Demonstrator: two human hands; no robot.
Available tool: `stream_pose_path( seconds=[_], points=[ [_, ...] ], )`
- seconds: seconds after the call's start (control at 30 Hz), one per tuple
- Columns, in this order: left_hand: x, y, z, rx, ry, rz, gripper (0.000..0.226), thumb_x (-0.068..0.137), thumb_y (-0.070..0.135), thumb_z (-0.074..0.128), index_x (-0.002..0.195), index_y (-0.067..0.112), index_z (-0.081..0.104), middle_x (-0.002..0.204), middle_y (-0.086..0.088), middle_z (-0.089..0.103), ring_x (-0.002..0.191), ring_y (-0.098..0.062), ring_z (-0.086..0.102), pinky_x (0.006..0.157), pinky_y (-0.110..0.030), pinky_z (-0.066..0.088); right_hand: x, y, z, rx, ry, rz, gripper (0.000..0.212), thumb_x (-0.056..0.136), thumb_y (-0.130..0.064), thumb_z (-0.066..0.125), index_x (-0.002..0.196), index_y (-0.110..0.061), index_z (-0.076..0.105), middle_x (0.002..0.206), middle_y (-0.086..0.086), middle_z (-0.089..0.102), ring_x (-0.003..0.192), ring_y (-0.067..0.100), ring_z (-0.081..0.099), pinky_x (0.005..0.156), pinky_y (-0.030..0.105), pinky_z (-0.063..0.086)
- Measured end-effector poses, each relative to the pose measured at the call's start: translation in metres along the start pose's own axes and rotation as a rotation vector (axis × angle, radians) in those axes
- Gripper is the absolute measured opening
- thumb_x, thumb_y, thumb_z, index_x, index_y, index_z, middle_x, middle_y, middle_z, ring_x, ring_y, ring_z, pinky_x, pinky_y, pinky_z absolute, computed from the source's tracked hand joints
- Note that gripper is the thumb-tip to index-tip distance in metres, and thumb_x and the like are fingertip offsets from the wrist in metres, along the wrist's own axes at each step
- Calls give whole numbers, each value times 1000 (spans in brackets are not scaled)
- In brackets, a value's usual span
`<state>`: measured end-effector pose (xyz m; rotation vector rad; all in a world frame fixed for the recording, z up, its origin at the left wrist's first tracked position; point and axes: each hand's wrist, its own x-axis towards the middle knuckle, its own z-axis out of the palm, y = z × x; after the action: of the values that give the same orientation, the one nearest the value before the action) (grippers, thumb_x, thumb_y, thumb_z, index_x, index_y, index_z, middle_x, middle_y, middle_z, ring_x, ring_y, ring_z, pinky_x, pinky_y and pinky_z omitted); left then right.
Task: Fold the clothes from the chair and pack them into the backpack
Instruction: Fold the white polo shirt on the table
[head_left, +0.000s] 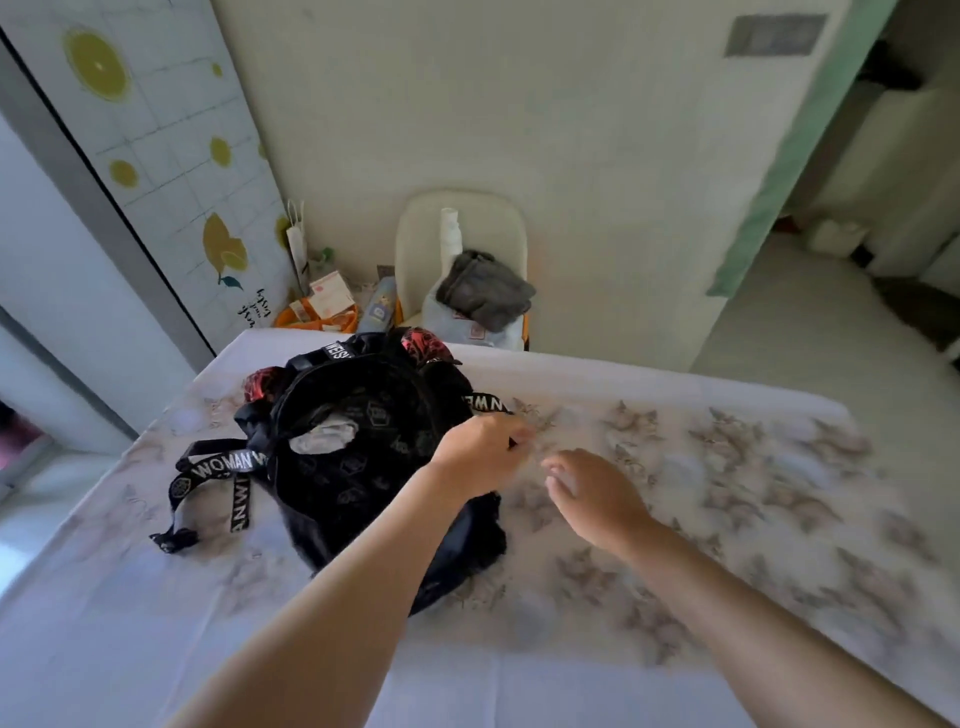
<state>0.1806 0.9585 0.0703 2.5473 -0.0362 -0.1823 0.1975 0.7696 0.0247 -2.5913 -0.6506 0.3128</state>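
Note:
A black backpack (358, 441) with white-lettered straps lies on the table (727, 467). A bit of pale cloth (324, 436) shows through its partly shut opening. My left hand (480, 452) is at the backpack's right edge, its fingers curled and pinching something small and dark there, perhaps a zipper pull; motion blur hides the detail. My right hand (592, 493) hovers just right of it over the tablecloth with fingers relaxed, holding nothing. Behind the table stands a cream chair (462, 228) with a grey garment (485, 288) on a pale bundle (457, 325).
The table wears a white cloth with a butterfly print. Behind its far left corner sit an orange basket (317, 319) of small items and a white paper bag (297, 244). A doorway opens at the right; a lemon-patterned panel (171, 156) stands at the left.

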Motion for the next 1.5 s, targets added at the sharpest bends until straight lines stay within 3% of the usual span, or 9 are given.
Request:
stream_pose_path(
  seconds=[0.1,0.33,0.5,0.73,0.87,1.13,1.23,1.37,1.5],
  points=[
    [11,51,46,-9,-74,91,34,95,36,49,129,38,57,120,11,66,108,-15,62,87,-35,53,-41,51,-30,61,12,158,28,104,-36,39,119,-26,61,120,-6,65,112,15,61,93,31,48],
    [21,173,158,-150,-356,229,27,94,35,53,119,38,62,117,11,67,97,-13,65,82,-26,53,-173,153,-79,75,165,571,37,102,-34,48,134,-18,58,136,1,61,126,20,55,101,33,44],
    [5,272,243,-161,-553,389,24,93,39,53,114,41,63,113,18,64,99,-12,63,81,-26,51,-308,214,-105,64,236,818,31,101,-31,49,126,-20,63,128,2,65,119,22,60,101,34,46],
    [-28,443,361,-69,-739,659,27,94,33,55,120,32,64,123,5,65,113,-18,60,95,-29,47,-489,312,-140,61,351,1143,23,98,-29,49,109,-19,67,109,-1,70,105,22,63,89,35,50],
    [-49,540,438,-4,-822,754,29,97,35,51,123,33,62,121,7,65,100,-11,57,85,-26,44,-577,390,-151,39,363,1250,31,100,-30,48,127,-21,61,129,2,58,117,24,57,101,37,45],
    [-111,688,584,103,-1053,916,37,98,35,49,134,32,53,135,9,53,122,-15,52,99,-31,44,-736,487,-145,-131,345,1464,54,89,-37,65,140,-27,51,150,8,36,133,32,41,106,41,41],
    [-136,701,614,97,-1027,976,51,97,37,52,147,32,39,148,9,39,135,-15,40,110,-38,37,-755,490,-132,0,539,1505,54,87,-37,72,135,-19,56,137,9,46,118,32,51,96,44,47],
    [-166,711,646,70,-1057,1087,52,95,34,56,144,39,40,148,9,41,135,-15,39,109,-38,38,-764,497,-117,-29,849,1453,4,89,-18,71,88,-14,72,100,2,60,84,30,63,70,38,52],
    [-181,713,655,-38,-931,1105,43,90,39,64,131,34,52,129,6,53,119,-16,52,97,-33,48,-770,501,-125,-72,808,1450,8,90,-16,68,86,-14,74,93,3,62,83,28,62,75,39,49]
  ],
)
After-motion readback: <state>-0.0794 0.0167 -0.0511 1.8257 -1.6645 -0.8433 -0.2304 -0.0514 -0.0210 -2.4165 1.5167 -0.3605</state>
